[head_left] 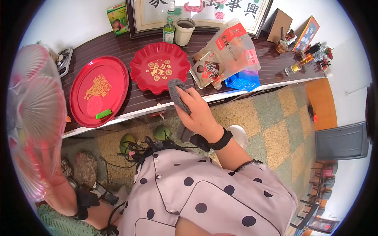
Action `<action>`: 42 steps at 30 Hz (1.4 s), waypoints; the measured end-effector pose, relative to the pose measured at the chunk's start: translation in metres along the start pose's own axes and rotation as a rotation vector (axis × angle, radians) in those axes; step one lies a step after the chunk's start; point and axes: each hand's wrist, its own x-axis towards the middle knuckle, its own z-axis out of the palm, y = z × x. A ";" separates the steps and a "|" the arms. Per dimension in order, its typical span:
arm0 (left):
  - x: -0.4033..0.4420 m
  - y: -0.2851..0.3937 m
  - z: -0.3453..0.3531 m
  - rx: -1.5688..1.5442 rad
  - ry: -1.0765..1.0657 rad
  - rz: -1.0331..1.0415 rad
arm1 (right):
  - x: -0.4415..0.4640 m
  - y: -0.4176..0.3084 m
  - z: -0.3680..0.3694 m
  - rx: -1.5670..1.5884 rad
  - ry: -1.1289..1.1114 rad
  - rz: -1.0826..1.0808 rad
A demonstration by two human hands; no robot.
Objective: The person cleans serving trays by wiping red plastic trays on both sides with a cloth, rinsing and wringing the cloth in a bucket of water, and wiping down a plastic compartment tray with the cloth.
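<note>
My right hand (200, 114) is closed around a dark grey cloth (178, 94), just in front of the shelf edge. The cloth's upper end is at the near rim of a red scalloped tray (138, 67) with gold lettering. At the far left my left hand (61, 192) grips a clear, pink-edged plastic dish with fan-shaped ribs (39, 102), held up on its side. Its fingers show only dimly through the plastic. Between the two hands lies a red oval tray (76, 90) with a small green object (103, 114) on it.
On the dark shelf (114, 47) stand a green bottle (169, 31), a pale cup (185, 33), plastic food packets (236, 51) and a blue packet (243, 81). A framed picture (232, 11) leans behind. Below are green round objects (127, 142), cables and a white round object (237, 135).
</note>
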 end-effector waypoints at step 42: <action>-0.045 -0.120 0.019 -0.963 -0.435 -0.510 | 0.021 0.025 0.016 1.525 -0.303 0.466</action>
